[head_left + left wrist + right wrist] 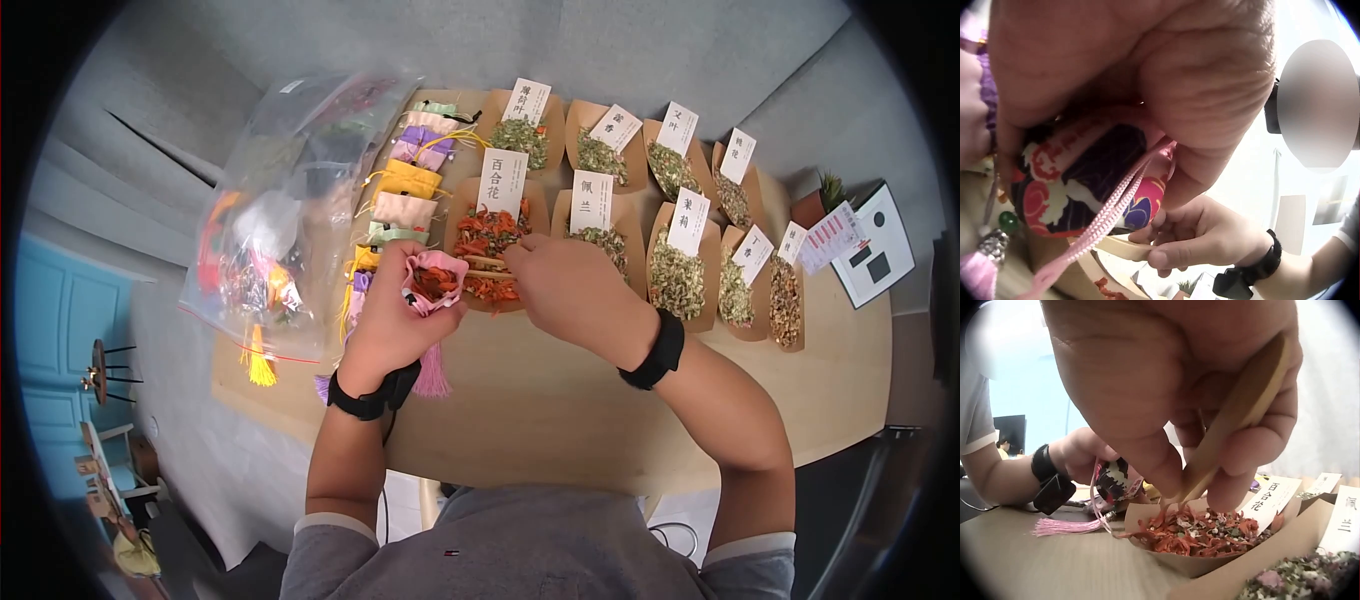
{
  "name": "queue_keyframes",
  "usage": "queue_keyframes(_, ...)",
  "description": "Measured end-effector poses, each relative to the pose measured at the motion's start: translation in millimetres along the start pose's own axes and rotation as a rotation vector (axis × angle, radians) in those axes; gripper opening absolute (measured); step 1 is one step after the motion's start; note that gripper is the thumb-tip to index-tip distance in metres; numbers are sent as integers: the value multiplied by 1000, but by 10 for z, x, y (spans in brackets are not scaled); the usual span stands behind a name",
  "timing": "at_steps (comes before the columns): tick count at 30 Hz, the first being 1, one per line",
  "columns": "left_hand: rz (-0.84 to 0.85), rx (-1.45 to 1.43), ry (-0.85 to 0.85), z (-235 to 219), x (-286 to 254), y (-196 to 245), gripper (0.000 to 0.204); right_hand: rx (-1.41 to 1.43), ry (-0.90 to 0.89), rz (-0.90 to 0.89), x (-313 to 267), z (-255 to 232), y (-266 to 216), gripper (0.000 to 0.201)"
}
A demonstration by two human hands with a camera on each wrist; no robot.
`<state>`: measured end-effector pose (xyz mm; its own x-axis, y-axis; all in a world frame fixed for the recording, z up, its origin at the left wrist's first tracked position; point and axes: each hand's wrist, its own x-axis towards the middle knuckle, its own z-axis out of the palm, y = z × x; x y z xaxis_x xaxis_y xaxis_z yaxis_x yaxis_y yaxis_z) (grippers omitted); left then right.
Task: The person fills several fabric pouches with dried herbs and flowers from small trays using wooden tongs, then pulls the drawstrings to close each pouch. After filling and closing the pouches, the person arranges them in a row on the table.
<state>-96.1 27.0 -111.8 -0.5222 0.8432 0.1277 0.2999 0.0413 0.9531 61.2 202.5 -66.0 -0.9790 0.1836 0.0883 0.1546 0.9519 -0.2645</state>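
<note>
My left hand grips a small pink patterned pouch, its mouth open upward with orange petals inside; a pink tassel hangs below it. In the left wrist view the pouch shows dark, red and blue patterning. My right hand pinches a pale wooden tool, whose tip points down at the orange petals in a brown paper tray. That tray stands just right of the pouch; whether the tip touches the petals is hidden behind my fingers.
Several paper trays of dried herbs with white labels stand at the right and back. A row of coloured pouches lies left of the trays, beside a clear plastic bag. A potted plant and a white board are at far right.
</note>
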Motion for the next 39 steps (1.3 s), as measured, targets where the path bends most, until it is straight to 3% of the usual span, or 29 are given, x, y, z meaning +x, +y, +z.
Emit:
queue_keyframes(12, -17, -9, -9, -9, -1, 70, 62, 124, 58, 75, 14, -102, 145, 8)
queue_keyframes(19, 73, 122, 14, 1, 5, 133, 64, 383, 132, 134, -41, -668, 208, 13)
queue_keyframes(21, 53, 50, 7, 15, 18, 168, 63, 469, 81, 265, -51, -833, 128, 16)
queue_keyframes(25, 93, 40, -31, 3, 13, 170, 61, 462, 72, 228, -5, -934, -108, 11)
queue_keyframes(27, 25, 1, -25, 7, 5, 170, 62, 262, 85, -38, 42, -819, -159, 8)
queue_keyframes(29, -44, -38, -16, 23, 7, 135, 62, 192, 50, -68, 90, -703, -223, 8)
queue_keyframes(30, 32, -52, -18, 42, 13, 72, 63, 124, 13, -101, 109, -677, -242, 9)
queue_keyframes(31, 107, -66, -15, 51, 12, 32, 63, 122, 10, -106, 121, -722, -257, 9)
queue_keyframes(36, 97, -46, 12, -3, -33, 234, 64, 86, -111, 35, 126, -1101, -340, 17)
queue_keyframes(39, 121, -45, 10, -15, -45, 229, 67, 91, -54, -37, 111, -1052, -332, 18)
